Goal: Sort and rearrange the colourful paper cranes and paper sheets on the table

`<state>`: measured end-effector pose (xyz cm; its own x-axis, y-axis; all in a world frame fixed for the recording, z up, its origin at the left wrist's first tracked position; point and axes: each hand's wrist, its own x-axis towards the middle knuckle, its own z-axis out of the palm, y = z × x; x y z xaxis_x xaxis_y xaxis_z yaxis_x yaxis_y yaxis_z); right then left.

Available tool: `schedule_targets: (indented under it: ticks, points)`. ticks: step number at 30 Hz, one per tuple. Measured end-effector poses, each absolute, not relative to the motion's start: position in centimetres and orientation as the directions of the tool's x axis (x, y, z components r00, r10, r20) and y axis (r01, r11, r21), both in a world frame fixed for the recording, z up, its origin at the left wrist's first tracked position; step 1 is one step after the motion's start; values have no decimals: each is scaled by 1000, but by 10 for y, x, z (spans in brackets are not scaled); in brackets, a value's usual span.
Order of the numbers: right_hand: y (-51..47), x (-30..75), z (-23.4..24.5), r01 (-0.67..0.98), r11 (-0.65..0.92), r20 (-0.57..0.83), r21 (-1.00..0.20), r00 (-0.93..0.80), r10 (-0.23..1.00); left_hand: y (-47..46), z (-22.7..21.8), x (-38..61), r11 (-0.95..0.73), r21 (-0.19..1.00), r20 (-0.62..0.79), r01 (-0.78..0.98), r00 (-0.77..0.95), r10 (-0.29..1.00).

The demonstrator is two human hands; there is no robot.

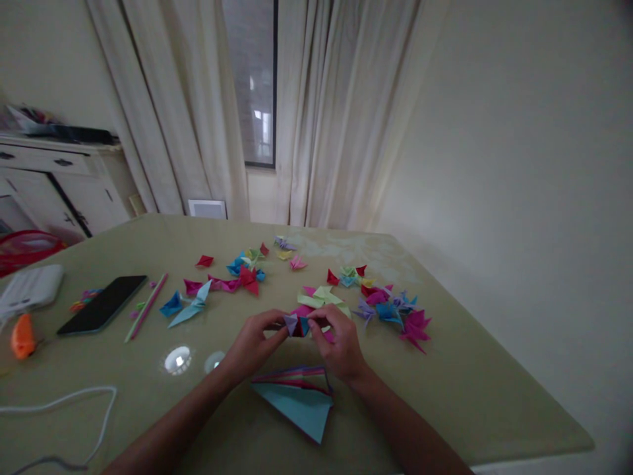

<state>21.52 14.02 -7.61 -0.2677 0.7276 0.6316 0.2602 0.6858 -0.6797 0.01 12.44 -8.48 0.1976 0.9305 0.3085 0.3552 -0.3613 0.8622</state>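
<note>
Between my hands is a small folded paper piece [297,326], with lavender, dark red and blue faces showing. My left hand [254,344] pinches its left end between thumb and fingers. At the other end, my right hand [342,343] pinches the blue part. Just beyond my fingers lie folded papers in magenta and pale green, and the pale green folded paper [324,298] is partly behind my right hand. Below my hands, a stack of coloured paper sheets [299,402] lies on the table, light blue uppermost.
Several origami pieces [390,310] cluster at the right, and more origami pieces [247,274] lie towards the back. On the left are a black phone [105,305], a pink and green stick [147,307], an orange object [23,336], a white box [32,290] and a white cable [64,400].
</note>
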Motion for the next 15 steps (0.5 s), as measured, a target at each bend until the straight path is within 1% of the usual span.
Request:
schedule_targets:
  ticks: [6,11,15]
  points:
    - [140,216,-76,266,702,643,-660,-282,712,124,-84,1,-384,829,318,406,223,922]
    - [140,215,-76,283,694,635,-662,-279,720,120,-81,5,-421,774,341,472,249,906]
    - [140,214,-76,250,684,628,-685,-273,729,119,-80,6,-378,815,310,439,221,925]
